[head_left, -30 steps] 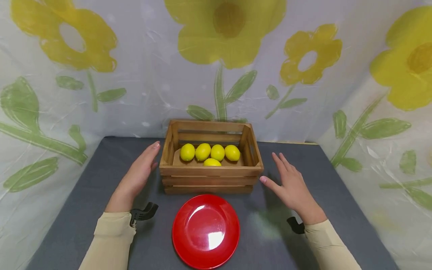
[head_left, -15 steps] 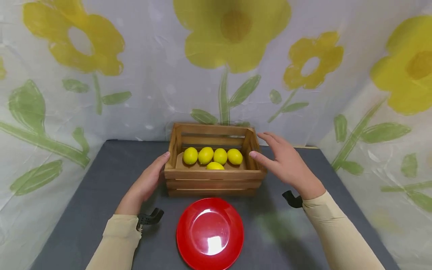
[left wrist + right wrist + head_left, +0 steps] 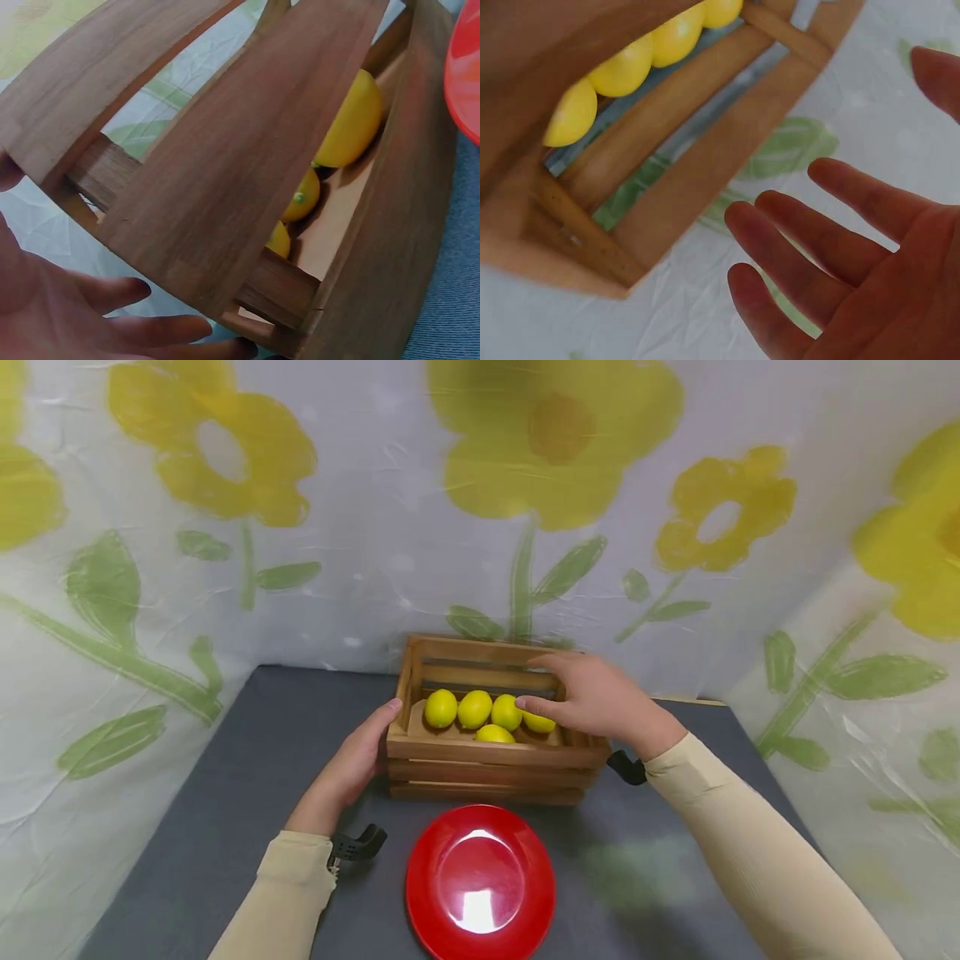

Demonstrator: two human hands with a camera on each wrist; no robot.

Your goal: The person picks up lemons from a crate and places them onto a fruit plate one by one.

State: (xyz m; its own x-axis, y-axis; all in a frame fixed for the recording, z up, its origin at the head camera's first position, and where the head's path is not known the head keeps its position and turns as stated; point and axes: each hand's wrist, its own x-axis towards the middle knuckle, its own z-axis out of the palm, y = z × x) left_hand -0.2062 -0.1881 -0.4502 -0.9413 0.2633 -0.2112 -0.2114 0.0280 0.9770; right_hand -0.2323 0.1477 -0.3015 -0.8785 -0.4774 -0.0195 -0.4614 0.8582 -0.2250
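Note:
Several yellow lemons (image 3: pixel 475 709) lie inside a slatted wooden crate (image 3: pixel 487 772) at the back of the table. My left hand (image 3: pixel 351 768) is at the crate's left end, its thumb near the top edge. In the left wrist view its fingers (image 3: pixel 161 330) are spread beside the slats; whether they touch them I cannot tell. Above the crate's right part hovers my right hand (image 3: pixel 600 697), partly covering the rightmost lemon. The right wrist view shows its fingers (image 3: pixel 817 240) extended and apart, holding nothing.
In front of the crate a round red plate (image 3: pixel 480 877) rests on the dark grey tabletop (image 3: pixel 630 860). A pale sheet (image 3: pixel 360 527) painted with yellow flowers hangs behind and along the sides. Each wrist carries a black camera mount (image 3: pixel 360 842).
My right hand has moved left and inward from beside the crate to above its right part. The left hand has come up to the crate's left end. The head view has shifted slightly.

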